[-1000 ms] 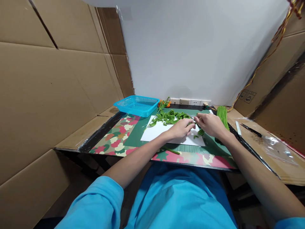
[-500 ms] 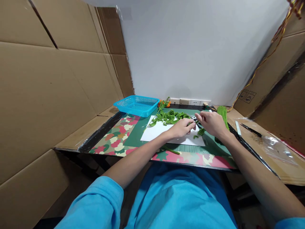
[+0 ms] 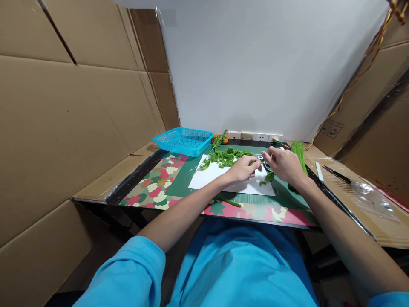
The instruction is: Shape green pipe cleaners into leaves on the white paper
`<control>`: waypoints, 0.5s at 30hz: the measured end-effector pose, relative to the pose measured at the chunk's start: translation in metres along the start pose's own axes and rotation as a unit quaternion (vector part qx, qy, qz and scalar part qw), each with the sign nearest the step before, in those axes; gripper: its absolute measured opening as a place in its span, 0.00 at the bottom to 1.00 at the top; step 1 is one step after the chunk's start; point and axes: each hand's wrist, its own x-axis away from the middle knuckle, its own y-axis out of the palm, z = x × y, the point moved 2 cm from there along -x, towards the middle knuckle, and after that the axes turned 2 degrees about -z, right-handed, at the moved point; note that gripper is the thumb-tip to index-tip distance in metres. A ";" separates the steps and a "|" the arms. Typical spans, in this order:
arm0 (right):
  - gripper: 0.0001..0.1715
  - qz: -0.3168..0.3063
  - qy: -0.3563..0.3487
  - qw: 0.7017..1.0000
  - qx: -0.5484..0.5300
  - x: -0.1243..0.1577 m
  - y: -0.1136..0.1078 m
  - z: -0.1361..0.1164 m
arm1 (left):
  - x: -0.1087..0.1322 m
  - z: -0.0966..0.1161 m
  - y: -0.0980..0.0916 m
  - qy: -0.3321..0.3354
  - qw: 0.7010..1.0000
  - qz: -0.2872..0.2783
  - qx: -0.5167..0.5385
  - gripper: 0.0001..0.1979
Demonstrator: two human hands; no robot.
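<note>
My left hand (image 3: 243, 168) and my right hand (image 3: 283, 164) meet over a white sheet (image 3: 211, 177) on the table. Both are closed in a pinch around a short green pipe-cleaner piece (image 3: 258, 160) between their fingertips. A small grey ring-like object shows beside my right fingers; I cannot make it out. A heap of bent green pipe cleaners (image 3: 225, 157) lies just behind my left hand. Small green offcuts (image 3: 267, 178) lie on the sheet below my right hand.
A blue plastic basket (image 3: 182, 141) stands at the back left on the camouflage-patterned mat (image 3: 153, 187). A bundle of straight green pipe cleaners (image 3: 299, 154) lies at the right. Orange-and-green flowers (image 3: 220, 138) sit by the wall. Cardboard panels enclose both sides.
Both hands have shifted slightly away from me, toward the green heap, still pinched together on the green piece.
</note>
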 end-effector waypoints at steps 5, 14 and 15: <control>0.33 -0.011 0.005 1.000 0.012 0.000 0.000 0.000 | 0.001 -0.001 0.001 0.019 0.998 -0.012 -0.066 0.15; 0.31 -0.030 -0.013 0.999 0.023 0.001 0.002 0.000 | 0.001 -0.005 0.004 0.029 0.991 -0.035 -0.123 0.15; 0.31 -0.028 -0.014 0.999 0.023 0.001 0.002 0.000 | 0.001 -0.005 0.004 0.028 0.991 -0.034 -0.123 0.15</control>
